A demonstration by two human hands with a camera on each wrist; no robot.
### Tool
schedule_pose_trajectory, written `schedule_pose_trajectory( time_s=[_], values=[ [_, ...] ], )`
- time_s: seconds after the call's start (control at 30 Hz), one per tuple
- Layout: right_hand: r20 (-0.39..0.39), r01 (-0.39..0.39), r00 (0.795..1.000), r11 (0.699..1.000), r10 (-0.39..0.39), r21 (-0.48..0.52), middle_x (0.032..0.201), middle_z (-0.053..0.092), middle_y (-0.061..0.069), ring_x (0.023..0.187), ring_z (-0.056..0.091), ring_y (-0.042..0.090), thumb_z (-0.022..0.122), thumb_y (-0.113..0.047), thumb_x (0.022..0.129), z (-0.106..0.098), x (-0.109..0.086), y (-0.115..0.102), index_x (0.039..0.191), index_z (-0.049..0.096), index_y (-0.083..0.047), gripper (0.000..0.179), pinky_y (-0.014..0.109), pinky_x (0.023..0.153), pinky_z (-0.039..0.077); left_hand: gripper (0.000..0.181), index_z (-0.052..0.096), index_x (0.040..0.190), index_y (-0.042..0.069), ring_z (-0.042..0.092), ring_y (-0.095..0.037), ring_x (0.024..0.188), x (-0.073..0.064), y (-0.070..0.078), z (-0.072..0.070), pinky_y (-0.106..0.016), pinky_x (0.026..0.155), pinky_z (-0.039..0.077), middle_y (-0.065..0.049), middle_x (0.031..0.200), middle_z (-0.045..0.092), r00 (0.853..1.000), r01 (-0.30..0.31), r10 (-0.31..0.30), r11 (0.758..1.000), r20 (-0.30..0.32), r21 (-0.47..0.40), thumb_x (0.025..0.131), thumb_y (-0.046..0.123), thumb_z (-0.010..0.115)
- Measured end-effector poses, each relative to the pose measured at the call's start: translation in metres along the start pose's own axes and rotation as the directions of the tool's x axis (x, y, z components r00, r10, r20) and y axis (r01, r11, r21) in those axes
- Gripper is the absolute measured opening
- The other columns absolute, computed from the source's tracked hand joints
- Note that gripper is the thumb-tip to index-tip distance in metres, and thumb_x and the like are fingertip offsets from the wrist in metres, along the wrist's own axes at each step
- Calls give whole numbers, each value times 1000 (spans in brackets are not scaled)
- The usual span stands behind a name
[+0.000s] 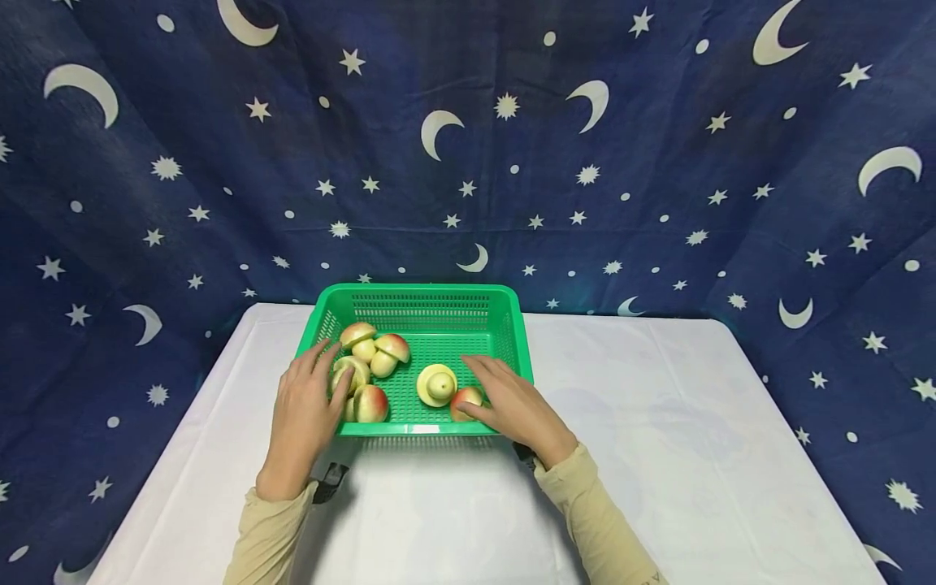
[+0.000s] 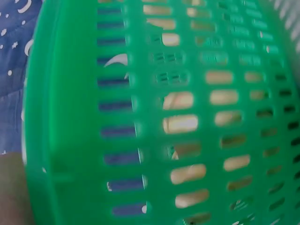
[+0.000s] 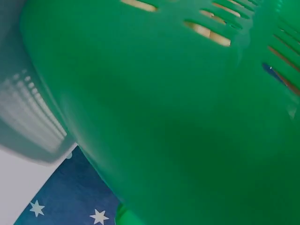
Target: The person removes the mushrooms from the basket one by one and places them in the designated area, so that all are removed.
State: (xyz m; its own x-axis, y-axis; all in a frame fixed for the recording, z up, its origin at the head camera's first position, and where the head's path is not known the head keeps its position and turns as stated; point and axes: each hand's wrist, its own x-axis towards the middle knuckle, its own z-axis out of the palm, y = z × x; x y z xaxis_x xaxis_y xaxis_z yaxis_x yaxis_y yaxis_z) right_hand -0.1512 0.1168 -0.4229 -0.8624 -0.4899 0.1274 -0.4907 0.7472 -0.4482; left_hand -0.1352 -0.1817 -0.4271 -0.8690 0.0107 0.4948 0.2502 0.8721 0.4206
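Note:
Several toy mushrooms with red and cream caps lie in a green plastic basket (image 1: 431,429). My left hand (image 1: 303,406) reaches over its front left corner, fingers spread beside a pale mushroom (image 1: 357,370) and a red-capped mushroom (image 1: 371,404). Over the right front rim comes my right hand (image 1: 515,406), thumb and fingers apart above a red mushroom (image 1: 466,400) that it partly hides. Contact there cannot be made out. Between the hands, an upturned mushroom (image 1: 437,385) shows its stem. Both wrist views mostly show the basket's green walls (image 2: 70,117) (image 3: 140,117).
Two more mushrooms, one (image 1: 358,335) against the left wall and another (image 1: 391,351) beside it, lie farther back in the basket. A white cloth (image 1: 658,455) covers the table. Behind hangs a dark blue curtain (image 1: 468,162) with moons and stars.

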Motion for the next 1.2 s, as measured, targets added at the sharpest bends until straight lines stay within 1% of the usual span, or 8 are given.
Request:
schedule_pose_trajectory(
  time_s=[0.17, 0.37, 0.5, 0.6, 0.7, 0.97, 1.07, 1.2],
  values=[
    [13, 8, 1000, 1000, -8, -5, 146, 51, 10, 137, 47, 27, 69, -43, 92, 1, 5, -1, 150, 43, -7, 73, 45, 111, 40, 41, 59, 133, -2, 45, -48, 129, 5, -9, -4, -63, 103, 34, -28, 139, 52, 1000, 10, -10, 1000, -10, -3, 95, 13, 66],
    [24, 40, 999, 999, -39, -36, 141, 55, 12, 133, 50, 27, 72, -41, 90, 2, 11, 0, 147, 45, -4, 73, 43, 110, 41, 41, 59, 133, -2, 43, -48, 129, 11, -21, -7, -64, 103, 33, -28, 140, 51, 999, 38, -38, 999, -19, -13, 95, 11, 65],
    [37, 38, 999, 999, -37, -33, 141, 55, 12, 133, 49, 27, 74, -40, 88, 2, 13, 0, 146, 47, -4, 73, 43, 109, 41, 39, 59, 131, -3, 44, -50, 128, 14, -29, -8, -65, 102, 34, -28, 139, 52, 998, 52, -52, 998, -27, -21, 95, 10, 64],
    [52, 36, 998, 999, -34, -34, 140, 55, 12, 132, 50, 27, 76, -40, 86, 3, 14, 0, 145, 49, -4, 74, 43, 109, 41, 39, 59, 131, -3, 45, -50, 127, 15, -35, -7, -64, 102, 34, -28, 139, 51, 998, 67, -67, 997, -17, -33, 95, 9, 64],
    [68, 27, 997, 999, -24, -36, 139, 56, 12, 132, 50, 27, 79, -40, 84, 3, 16, 1, 144, 50, -5, 76, 43, 108, 42, 39, 58, 133, -2, 45, -50, 127, 14, -38, -6, -64, 103, 35, -27, 140, 50, 995, 104, -103, 993, 15, -60, 96, 8, 62],
    [107, -6, 994, 1000, 8, -23, 140, 56, 15, 133, 50, 30, 81, -38, 81, 3, 17, -1, 143, 51, -3, 77, 44, 109, 41, 45, 51, 140, -4, 43, -47, 133, 11, -42, -6, -63, 105, 35, -26, 147, 45, 976, 210, -198, 965, 89, -154, 97, 8, 60],
    [129, -23, 991, 1000, 25, -14, 143, 55, 15, 135, 49, 32, 82, -37, 81, 2, 18, -2, 143, 50, -2, 78, 45, 111, 39, 47, 48, 143, -4, 42, -48, 133, 12, -42, -6, -63, 106, 34, -26, 148, 43, 962, 262, -245, 950, 116, -167, 98, 7, 58],
    [146, -45, 988, 999, 44, 6, 144, 54, 16, 136, 48, 33, 83, -35, 80, 2, 20, -2, 143, 51, -2, 78, 46, 111, 39, 48, 46, 146, -1, 41, -47, 135, 13, -43, -6, -61, 108, 33, -26, 148, 43, 941, 328, -305, 928, 148, -177, 99, 6, 54]
  ],
)
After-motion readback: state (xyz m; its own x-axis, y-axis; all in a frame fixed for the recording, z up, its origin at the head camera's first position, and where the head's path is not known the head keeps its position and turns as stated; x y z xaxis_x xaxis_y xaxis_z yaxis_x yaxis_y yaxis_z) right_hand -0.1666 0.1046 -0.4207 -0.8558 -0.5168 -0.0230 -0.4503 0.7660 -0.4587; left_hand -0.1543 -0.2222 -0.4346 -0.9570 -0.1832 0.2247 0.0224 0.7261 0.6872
